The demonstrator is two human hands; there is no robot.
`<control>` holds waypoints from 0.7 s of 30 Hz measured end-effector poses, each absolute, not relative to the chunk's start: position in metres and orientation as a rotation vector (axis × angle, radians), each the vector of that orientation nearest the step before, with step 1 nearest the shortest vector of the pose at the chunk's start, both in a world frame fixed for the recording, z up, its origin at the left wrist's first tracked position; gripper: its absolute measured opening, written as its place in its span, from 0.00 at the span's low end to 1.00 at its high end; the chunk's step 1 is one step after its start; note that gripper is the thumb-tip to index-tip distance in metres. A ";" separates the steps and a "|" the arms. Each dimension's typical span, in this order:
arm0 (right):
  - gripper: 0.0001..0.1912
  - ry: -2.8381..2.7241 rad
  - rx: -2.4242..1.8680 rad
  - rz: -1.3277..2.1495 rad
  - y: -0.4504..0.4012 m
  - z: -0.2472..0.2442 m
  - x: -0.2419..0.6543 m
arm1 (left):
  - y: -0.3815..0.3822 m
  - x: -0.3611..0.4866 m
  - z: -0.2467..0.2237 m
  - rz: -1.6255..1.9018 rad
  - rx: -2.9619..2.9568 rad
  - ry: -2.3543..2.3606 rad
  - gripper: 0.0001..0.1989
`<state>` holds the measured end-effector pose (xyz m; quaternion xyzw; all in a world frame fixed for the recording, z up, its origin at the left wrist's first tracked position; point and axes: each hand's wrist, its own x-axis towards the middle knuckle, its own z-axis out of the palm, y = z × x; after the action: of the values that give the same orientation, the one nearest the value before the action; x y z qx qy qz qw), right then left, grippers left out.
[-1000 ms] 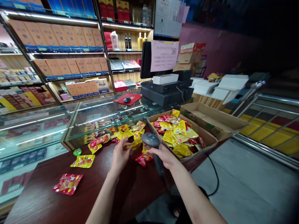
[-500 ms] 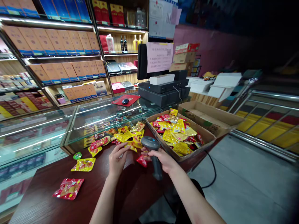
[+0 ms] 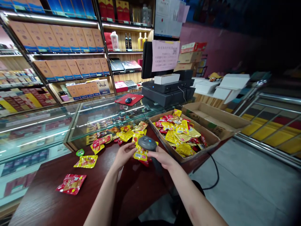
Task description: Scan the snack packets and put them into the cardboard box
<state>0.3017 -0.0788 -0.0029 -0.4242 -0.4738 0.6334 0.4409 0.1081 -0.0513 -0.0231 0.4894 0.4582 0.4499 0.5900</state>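
Raised since 0.5 seconds ago, 1 yellow packet [image 3: 140, 155] now sits at the fingertips of the left hand [image 3: 125, 153], which is closer to the right hand [image 3: 163, 158]. Left thumb and fingers are nearly closed, pinching the packet's left edge. Right fingers curl closed around the handle of a dark scanner [image 3: 147, 142]. The packet lies partly behind the scanner's head, with a pale printed patch facing up; whether they touch, I cannot tell. Packet and scanner are brought together, so this 1 packet seems to be what both hands attend to.

Just below it, a bit of red wrapper [image 3: 145, 163] shows. Beyond the hands, loose packets [image 3: 125, 135] lie heaped against a glass case [image 3: 113, 114]. To the right, a carton [image 3: 211, 139] holds many red and yellow packets. Farther left on the counter [image 3: 47, 201] are 1 green item [image 3: 80, 153], 1 flat yellow pouch [image 3: 86, 161] and 1 red pouch [image 3: 71, 184], apart from each other.
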 end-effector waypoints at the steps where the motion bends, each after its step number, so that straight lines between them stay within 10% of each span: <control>1: 0.17 -1.249 -1.047 1.565 -0.080 -0.002 0.301 | -0.048 0.108 -0.023 0.942 1.139 1.041 0.21; 21: 0.09 -1.092 -1.283 1.560 -0.121 0.013 0.272 | 0.057 0.121 -0.004 0.806 1.092 1.035 0.22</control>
<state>0.2720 -0.1214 0.0131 -0.5094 -0.4338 0.6197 0.4101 0.1208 0.0567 -0.0039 0.4820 0.4569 0.3557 0.6575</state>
